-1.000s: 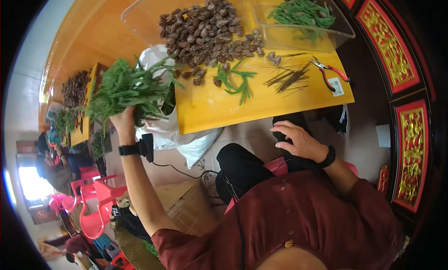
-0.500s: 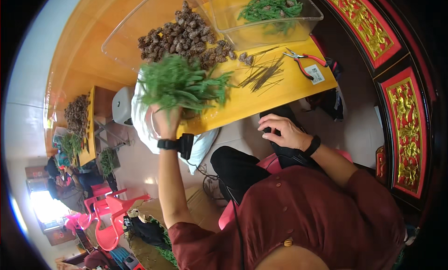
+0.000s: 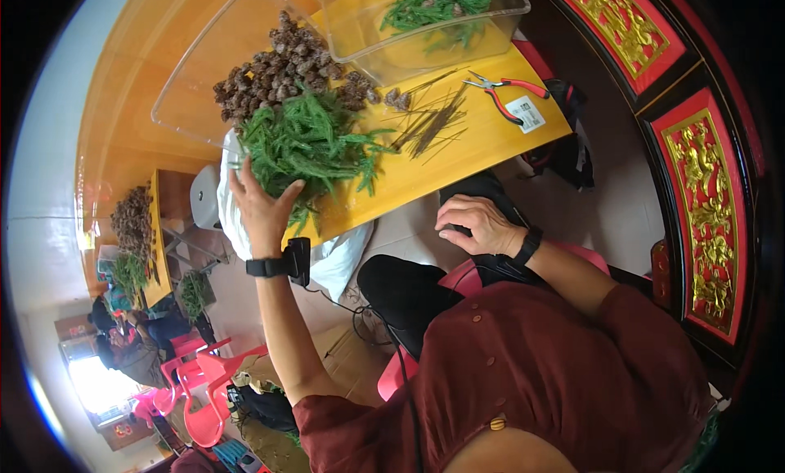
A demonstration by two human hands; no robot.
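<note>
My left hand [image 3: 263, 209] is at the table's near left edge, fingers spread, holding nothing. Its fingertips come close to a loose pile of green artificial pine sprigs [image 3: 302, 138]. Whether they touch it I cannot tell. Over my dark-trousered knee lies my right hand [image 3: 481, 225], palm down and relaxed, with its fingers loosely bent and nothing in it. Brown pine cones [image 3: 274, 68] are heaped behind the sprigs. Right of the sprigs, thin brown wires [image 3: 432, 128] lie scattered, and red-handled pliers [image 3: 493, 87] rest near a white label card [image 3: 525, 114].
A clear plastic bin [image 3: 425, 44] with green sprigs and cones stands at the back of the yellow table [image 3: 482, 154]. White bags [image 3: 331, 264] hang or lie below its left edge. Pink chairs [image 3: 208, 391] and a person by another table are at far left. A carved red-gold panel [image 3: 703, 215] stands right.
My left hand was in among the sprigs, which were blurred by motion; now it has drawn back and its fingers are spread. The sprigs lie on the table. My right hand stays on my knee.
</note>
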